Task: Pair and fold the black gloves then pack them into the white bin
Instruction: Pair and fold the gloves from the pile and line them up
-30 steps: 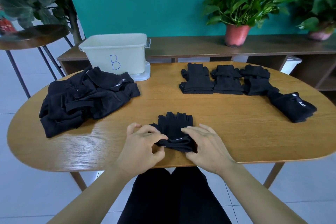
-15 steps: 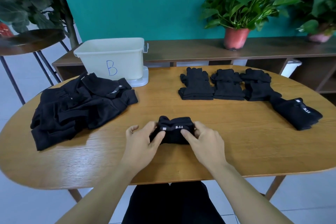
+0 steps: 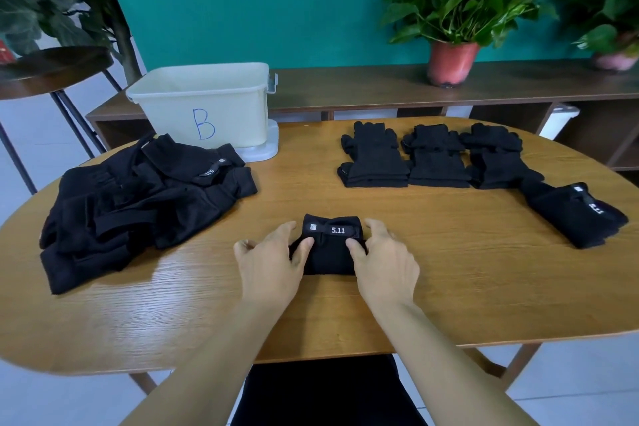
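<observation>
thumbs of left hand and right hand press the folded glove pair, each grip apart; flatten evenly, then white bin at eleven o'clock.

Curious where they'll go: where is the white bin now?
In the head view, the white bin stands far left on the table, just behind the loose glove pile.
</observation>
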Motion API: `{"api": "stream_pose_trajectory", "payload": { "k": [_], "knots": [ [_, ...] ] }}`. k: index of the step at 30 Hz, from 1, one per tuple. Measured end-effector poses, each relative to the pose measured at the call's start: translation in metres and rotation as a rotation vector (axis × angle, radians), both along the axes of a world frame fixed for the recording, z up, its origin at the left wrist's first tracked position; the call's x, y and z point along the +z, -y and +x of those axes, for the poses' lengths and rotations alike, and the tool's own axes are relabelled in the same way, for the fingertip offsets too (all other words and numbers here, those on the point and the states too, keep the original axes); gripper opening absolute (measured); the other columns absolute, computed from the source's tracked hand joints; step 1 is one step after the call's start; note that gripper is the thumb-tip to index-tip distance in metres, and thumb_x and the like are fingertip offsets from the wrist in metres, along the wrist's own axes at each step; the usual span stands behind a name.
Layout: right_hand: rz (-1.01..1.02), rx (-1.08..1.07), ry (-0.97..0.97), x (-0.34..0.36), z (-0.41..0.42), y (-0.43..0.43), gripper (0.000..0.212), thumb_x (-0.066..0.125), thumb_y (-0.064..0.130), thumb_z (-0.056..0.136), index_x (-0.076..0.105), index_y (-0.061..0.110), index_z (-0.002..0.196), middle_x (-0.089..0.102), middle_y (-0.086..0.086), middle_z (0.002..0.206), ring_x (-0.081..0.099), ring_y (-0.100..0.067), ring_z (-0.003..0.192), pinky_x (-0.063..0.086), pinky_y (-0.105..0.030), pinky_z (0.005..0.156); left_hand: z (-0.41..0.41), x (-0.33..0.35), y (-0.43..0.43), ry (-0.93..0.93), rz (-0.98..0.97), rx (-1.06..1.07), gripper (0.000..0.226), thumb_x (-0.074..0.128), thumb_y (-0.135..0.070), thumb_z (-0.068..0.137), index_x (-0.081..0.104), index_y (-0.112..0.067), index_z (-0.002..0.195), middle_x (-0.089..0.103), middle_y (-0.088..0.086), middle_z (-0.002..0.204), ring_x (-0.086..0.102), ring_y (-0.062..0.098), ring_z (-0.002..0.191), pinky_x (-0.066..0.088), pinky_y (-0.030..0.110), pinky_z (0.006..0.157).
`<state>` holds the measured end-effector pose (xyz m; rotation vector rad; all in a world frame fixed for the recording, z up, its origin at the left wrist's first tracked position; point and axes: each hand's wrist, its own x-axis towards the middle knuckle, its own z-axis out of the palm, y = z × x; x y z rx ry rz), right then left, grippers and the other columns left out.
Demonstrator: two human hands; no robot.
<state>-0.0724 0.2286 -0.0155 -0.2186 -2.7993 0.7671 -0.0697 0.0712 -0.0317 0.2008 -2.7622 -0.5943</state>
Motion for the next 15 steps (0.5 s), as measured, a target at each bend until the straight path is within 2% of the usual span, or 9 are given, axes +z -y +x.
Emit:
{"api": "stream_pose_trajectory", "payload": {
  "k": [5, 8, 10, 12, 15],
  "knots": [
    [0.012, 0.001, -0.093, -0.003, 0.011, -0.004, 0.043, 0.053, 0.042, 0.098, 0.048, 0.026, 0.137, 0.055, 0.005, 0.126, 0.061, -0.015, 0.094, 0.038, -0.026, 0.063, 0.005, 0.001, 0.007, -0.094, -0.014, -0.020, 0.051, 0.035, -0.056, 0.099, 0.054, -0.026, 0.135, 0.060, -0.010, 0.110, 0.059, 0.011, 0.099, 0.017, 0.040, 0.104],
    [0.089, 0.068, -0.350, -0.010, 0.019, -0.009, 0.035, 0.070, 0.028, 0.088, 0.065, 0.016, 0.120, 0.062, -0.002, 0.111, 0.062, -0.020, 0.089, 0.041, -0.026, 0.057, 0.017, 0.003, 0.005, -0.275, -0.083, -0.087, 0.043, 0.034, -0.045, 0.103, 0.060, -0.024, 0.129, 0.058, -0.004, 0.122, 0.056, 0.015, 0.106, 0.017, 0.038, 0.101],
    [0.199, 0.165, -0.481, -0.013, 0.020, -0.012, 0.033, 0.074, 0.021, 0.082, 0.068, 0.013, 0.114, 0.064, -0.004, 0.112, 0.062, -0.023, 0.096, 0.050, -0.032, 0.066, 0.029, 0.005, -0.002, -0.326, -0.126, -0.177, 0.042, 0.034, -0.037, 0.101, 0.061, -0.021, 0.129, 0.058, -0.004, 0.130, 0.050, 0.014, 0.118, 0.020, 0.038, 0.103],
    [0.317, 0.294, -0.506, -0.011, 0.017, -0.013, 0.033, 0.069, 0.020, 0.085, 0.067, 0.014, 0.117, 0.063, -0.005, 0.124, 0.058, -0.025, 0.114, 0.051, -0.040, 0.084, 0.039, 0.004, -0.012, -0.271, -0.189, -0.267, 0.046, 0.031, -0.034, 0.102, 0.060, -0.016, 0.132, 0.057, -0.002, 0.138, 0.047, 0.014, 0.129, 0.022, 0.038, 0.109],
    [0.517, 0.463, -0.356, -0.014, 0.006, -0.015, 0.040, 0.044, 0.027, 0.097, 0.061, 0.013, 0.130, 0.055, -0.008, 0.141, 0.045, -0.024, 0.136, 0.030, -0.043, 0.110, 0.050, -0.006, -0.022, -0.092, -0.291, -0.274, 0.052, 0.028, -0.034, 0.102, 0.058, -0.009, 0.135, 0.055, 0.006, 0.142, 0.047, 0.019, 0.136, 0.022, 0.038, 0.112]
  ]
}}
